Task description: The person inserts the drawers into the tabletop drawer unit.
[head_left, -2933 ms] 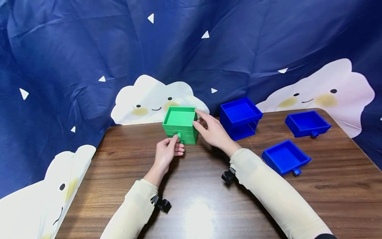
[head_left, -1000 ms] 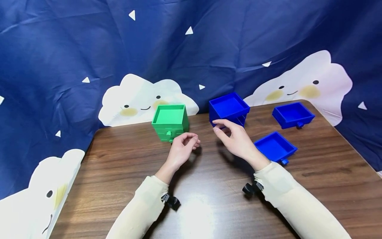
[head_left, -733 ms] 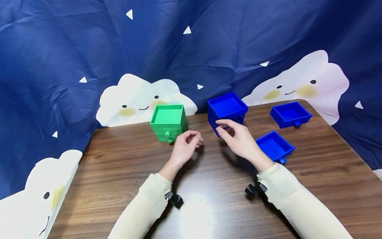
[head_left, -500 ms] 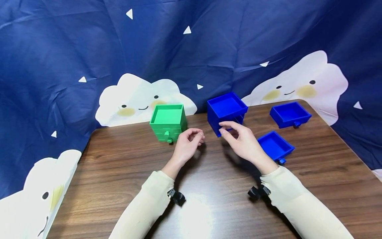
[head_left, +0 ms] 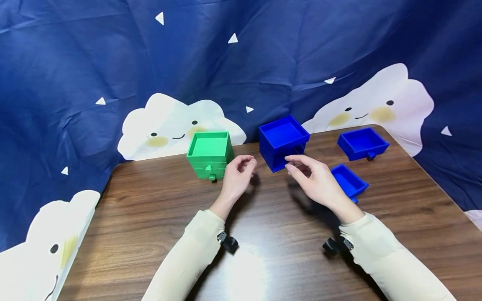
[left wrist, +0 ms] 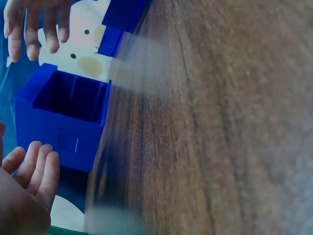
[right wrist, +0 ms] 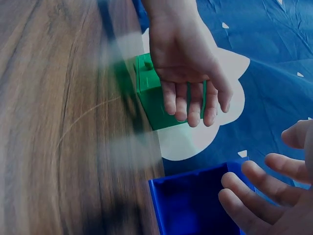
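My left hand [head_left: 237, 176] hovers beside the right side of the green drawer box [head_left: 208, 146], fingers loosely bent and holding nothing. That box has a tray-like top and two round knobs on its front. My right hand [head_left: 315, 177], also holding nothing, is in front of the blue cabinet [head_left: 285, 133], fingers relaxed and slightly curved. The cabinet's front is a bare opening, seen in the left wrist view as a dark hollow in the blue cabinet [left wrist: 63, 132]. Partly behind the right hand lies a blue drawer [head_left: 348, 182], its knob toward me. Another blue drawer [head_left: 362, 142] lies farther back.
A brown wooden table [head_left: 150, 217] carries everything. Behind its back edge hangs a dark blue cloth [head_left: 211, 54] with white clouds and triangles. Small black cameras are strapped to both wrists, such as the left wrist camera [head_left: 229, 243].
Earlier, the left hand pinched a knob on the green box and the right hand touched its side. Both have come away and moved right; the view has shifted too.
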The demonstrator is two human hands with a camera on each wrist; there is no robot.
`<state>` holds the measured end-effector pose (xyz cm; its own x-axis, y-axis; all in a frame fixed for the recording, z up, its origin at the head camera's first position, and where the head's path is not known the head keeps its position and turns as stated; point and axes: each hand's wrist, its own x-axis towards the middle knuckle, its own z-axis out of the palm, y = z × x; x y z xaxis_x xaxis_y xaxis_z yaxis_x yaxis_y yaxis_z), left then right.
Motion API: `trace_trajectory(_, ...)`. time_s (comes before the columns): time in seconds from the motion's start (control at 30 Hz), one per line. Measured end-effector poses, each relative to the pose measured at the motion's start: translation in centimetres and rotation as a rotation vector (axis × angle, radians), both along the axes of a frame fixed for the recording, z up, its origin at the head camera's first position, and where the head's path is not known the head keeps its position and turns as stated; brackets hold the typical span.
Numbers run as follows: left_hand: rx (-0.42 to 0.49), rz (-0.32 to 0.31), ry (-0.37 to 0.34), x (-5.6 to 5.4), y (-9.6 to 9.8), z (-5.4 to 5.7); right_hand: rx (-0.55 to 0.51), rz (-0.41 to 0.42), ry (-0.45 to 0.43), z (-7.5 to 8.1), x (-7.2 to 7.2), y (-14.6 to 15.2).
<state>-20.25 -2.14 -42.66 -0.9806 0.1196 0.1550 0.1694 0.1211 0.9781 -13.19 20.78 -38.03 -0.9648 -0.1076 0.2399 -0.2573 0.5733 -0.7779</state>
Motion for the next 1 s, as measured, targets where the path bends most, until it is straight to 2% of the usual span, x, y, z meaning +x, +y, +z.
trace_trajectory(0.27, -0.005, 0.021, 0.033, -0.9, 0.7, -0.5, 0.030, -0.021, 0.024, 0.1, 1.3, 1.4)
trace_trajectory(0.7, -0.006, 0.030, 0.097, -1.9, 2.5, -0.1, 0.035, -0.043, 0.035, -0.3, 3.0, 3.2)
trace_trajectory(1.0, -0.048, 0.067, 0.096, -2.7, 3.3, 0.0, -0.011, -0.040, 0.042, -1.1, 4.2, 4.6)
